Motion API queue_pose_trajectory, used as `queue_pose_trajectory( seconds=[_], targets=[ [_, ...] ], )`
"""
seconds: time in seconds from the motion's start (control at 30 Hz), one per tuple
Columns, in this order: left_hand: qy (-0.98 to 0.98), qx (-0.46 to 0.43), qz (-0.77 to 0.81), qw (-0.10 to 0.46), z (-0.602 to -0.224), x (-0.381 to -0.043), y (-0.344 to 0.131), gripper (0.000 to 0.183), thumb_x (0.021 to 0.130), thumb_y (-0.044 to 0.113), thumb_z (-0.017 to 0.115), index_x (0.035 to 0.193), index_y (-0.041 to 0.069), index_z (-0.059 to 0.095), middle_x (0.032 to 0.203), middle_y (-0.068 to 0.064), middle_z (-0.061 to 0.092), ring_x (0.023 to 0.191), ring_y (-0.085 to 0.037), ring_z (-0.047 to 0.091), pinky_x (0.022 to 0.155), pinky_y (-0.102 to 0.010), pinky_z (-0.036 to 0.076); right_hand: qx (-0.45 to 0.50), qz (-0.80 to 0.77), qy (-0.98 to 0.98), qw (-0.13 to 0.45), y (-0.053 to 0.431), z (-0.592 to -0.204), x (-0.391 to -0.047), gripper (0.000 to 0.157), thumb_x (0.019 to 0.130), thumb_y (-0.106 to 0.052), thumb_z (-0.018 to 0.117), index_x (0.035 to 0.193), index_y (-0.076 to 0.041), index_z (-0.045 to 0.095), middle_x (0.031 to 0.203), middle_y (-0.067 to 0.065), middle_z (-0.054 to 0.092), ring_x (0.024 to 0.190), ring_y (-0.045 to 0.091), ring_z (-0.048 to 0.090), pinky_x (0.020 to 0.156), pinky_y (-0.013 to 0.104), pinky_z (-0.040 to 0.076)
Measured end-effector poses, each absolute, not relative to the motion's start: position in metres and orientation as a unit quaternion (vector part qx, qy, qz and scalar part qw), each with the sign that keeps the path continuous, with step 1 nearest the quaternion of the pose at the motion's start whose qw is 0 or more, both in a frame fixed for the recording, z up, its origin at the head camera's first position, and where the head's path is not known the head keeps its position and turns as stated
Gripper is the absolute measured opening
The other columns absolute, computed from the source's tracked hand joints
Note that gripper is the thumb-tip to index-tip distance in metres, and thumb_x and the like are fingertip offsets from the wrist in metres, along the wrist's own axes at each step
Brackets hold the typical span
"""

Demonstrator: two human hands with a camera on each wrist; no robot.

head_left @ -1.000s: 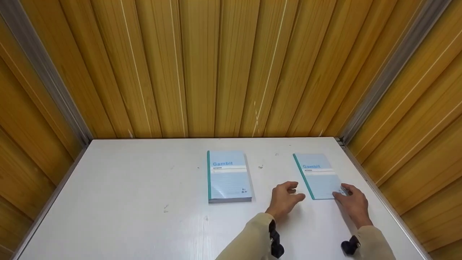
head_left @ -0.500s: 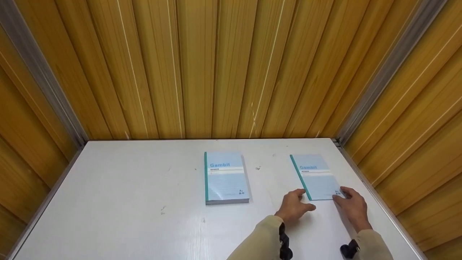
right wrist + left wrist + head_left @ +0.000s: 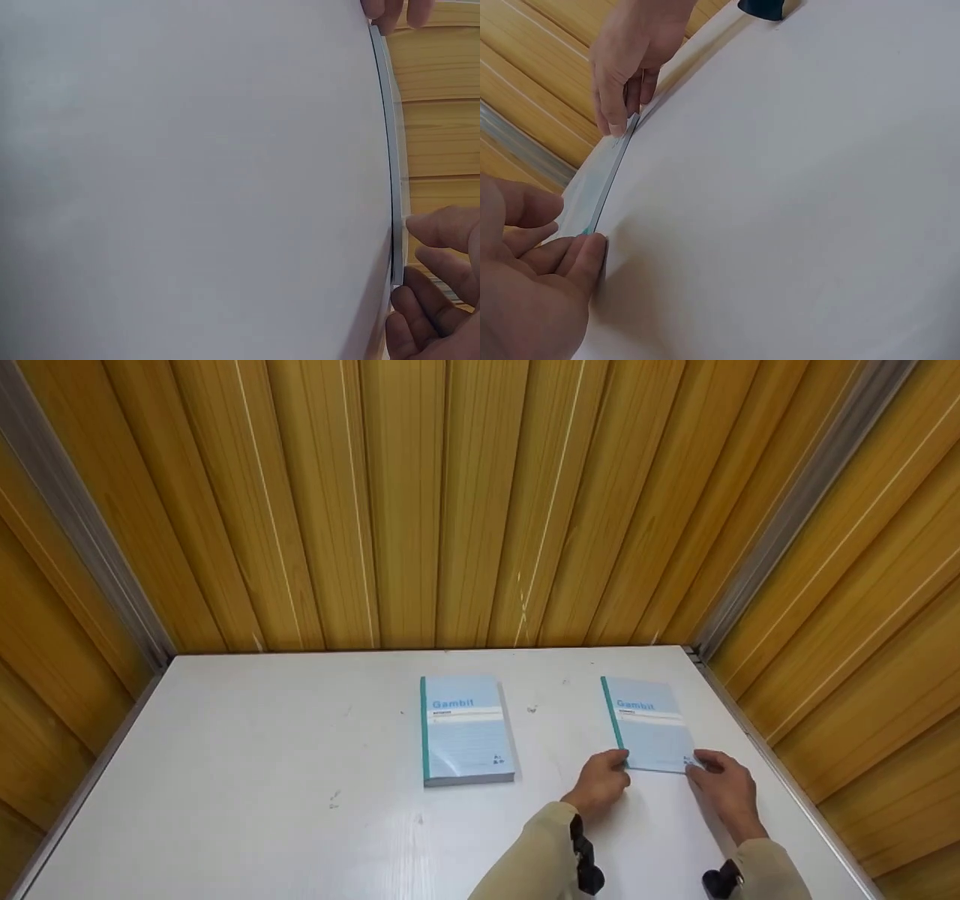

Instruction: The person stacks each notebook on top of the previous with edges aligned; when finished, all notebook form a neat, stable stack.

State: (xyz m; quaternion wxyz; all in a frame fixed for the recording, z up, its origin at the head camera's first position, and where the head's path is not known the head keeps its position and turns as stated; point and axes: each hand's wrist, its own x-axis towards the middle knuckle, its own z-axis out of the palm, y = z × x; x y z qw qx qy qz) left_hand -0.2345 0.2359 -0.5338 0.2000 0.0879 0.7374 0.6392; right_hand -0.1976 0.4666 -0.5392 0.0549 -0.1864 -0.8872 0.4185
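A thin light-blue notebook marked "Gambit", with a green spine, lies at the right of the white table. Its near left corner is pinched by my left hand, whose thumb and fingers meet at the spine end. At the near right corner, my right hand grips with the thumb over the cover and the fingers around the side. Seen from the left wrist, the notebook's pale page edge runs between both hands. In the right wrist view the same notebook appears nearly edge-on.
Left of the hands lies a much thicker light-blue block with the same "Gambit" cover and green spine. Wood-patterned panels rise behind and at both sides of the white table. Both forearms have beige sleeves and black wrist devices.
My left hand has gone from apart beside the notebook to pinching its near left corner. The notebook's near edge has swung slightly left, with the right hand staying at its corner.
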Motion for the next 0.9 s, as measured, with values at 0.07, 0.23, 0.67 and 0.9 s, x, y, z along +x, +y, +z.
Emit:
queue_pose_trajectory(
  seconds=[0.07,0.23,0.67,0.9],
  targets=[
    [0.734,0.091,0.645,0.193,-0.5344,-0.2357,0.2348,0.049,0.095,-0.006,0.061,0.144,-0.003,0.062,0.143,-0.012,0.065,0.141,-0.029,0.054,0.118,-0.045,0.041,-0.187,0.42,-0.886,0.056,0.465,-0.5392,-0.1973,0.053,0.105,-0.02,0.066,0.147,0.008,0.053,0.149,0.032,0.051,0.137,0.045,0.048,0.096,0.03,0.049],
    [0.716,0.065,0.673,0.174,-0.5366,-0.2353,0.235,0.042,0.092,-0.006,0.064,0.134,-0.003,0.067,0.127,-0.013,0.072,0.122,-0.028,0.066,0.109,-0.046,0.05,-0.194,0.427,-0.881,0.061,0.4642,-0.5411,-0.1952,0.052,0.105,-0.02,0.066,0.147,0.008,0.054,0.147,0.03,0.055,0.133,0.043,0.052,0.082,0.014,0.047],
    [0.671,-0.013,0.724,0.159,-0.5398,-0.235,0.2329,0.035,0.091,-0.009,0.071,0.124,0.0,0.07,0.099,-0.006,0.071,0.088,-0.019,0.069,0.082,-0.037,0.06,-0.214,0.446,-0.868,0.056,0.4674,-0.5407,-0.1916,0.051,0.105,-0.027,0.067,0.143,0.005,0.058,0.136,0.025,0.061,0.121,0.032,0.057,0.079,0.017,0.049],
    [0.649,-0.008,0.746,0.151,-0.5368,-0.2314,0.2297,0.04,0.093,-0.007,0.073,0.131,0.004,0.068,0.087,-0.003,0.068,0.079,-0.023,0.073,0.073,-0.036,0.063,-0.204,0.461,-0.863,0.041,0.4707,-0.5386,-0.19,0.049,0.102,-0.025,0.072,0.139,0.006,0.062,0.124,0.018,0.068,0.102,0.018,0.062,0.078,0.017,0.053]
  ],
)
